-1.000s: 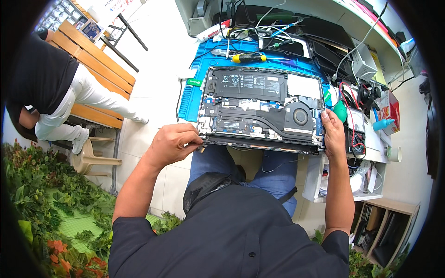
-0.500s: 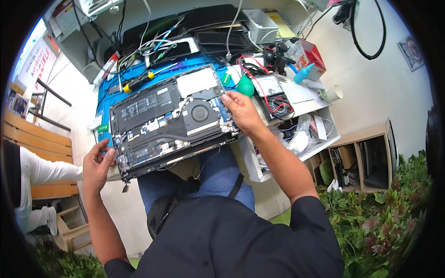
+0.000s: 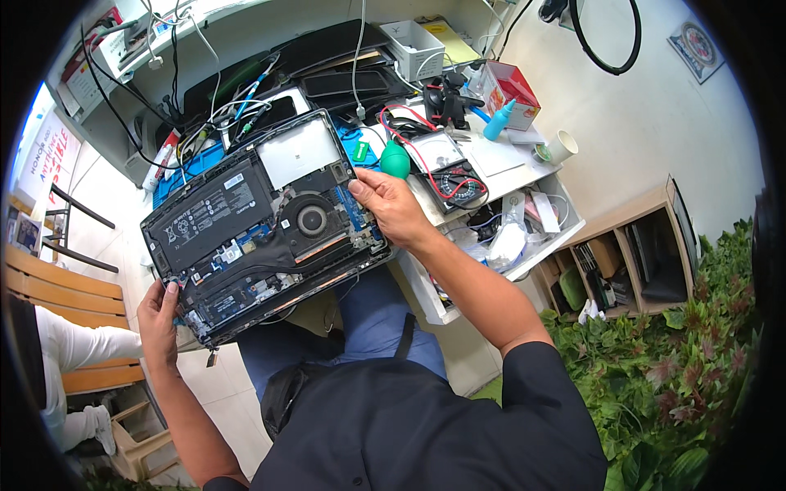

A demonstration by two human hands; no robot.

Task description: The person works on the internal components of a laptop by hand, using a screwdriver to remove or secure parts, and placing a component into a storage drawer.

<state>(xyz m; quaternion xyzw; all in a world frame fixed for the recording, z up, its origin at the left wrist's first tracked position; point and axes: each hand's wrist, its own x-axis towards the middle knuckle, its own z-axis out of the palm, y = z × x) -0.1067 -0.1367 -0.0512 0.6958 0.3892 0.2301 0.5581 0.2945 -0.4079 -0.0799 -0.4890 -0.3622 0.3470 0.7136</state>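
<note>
One laptop (image 3: 266, 233), already uncovered, battery (image 3: 214, 210) and fan (image 3: 311, 221) still fitted; our left hand (image 3: 157, 319), half-curled, grips its left edge; our right hand (image 3: 391, 209) clasps its right edge.

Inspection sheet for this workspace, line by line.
Surface: white desk, blue mat partly hidden.
Job's things: opened laptop, tilted, fan and battery exposed.
Clutter: green blower bulb, multimeter, blue bottle, paper cup, red-and-white box.
Grip: right hand holds the laptop's right edge; left hand at its left edge, hold unclear.
Cables: red lead by the multimeter; white cable hanging behind.
Surroundings: wooden bench, shelf unit, foliage, another person at left.
</note>
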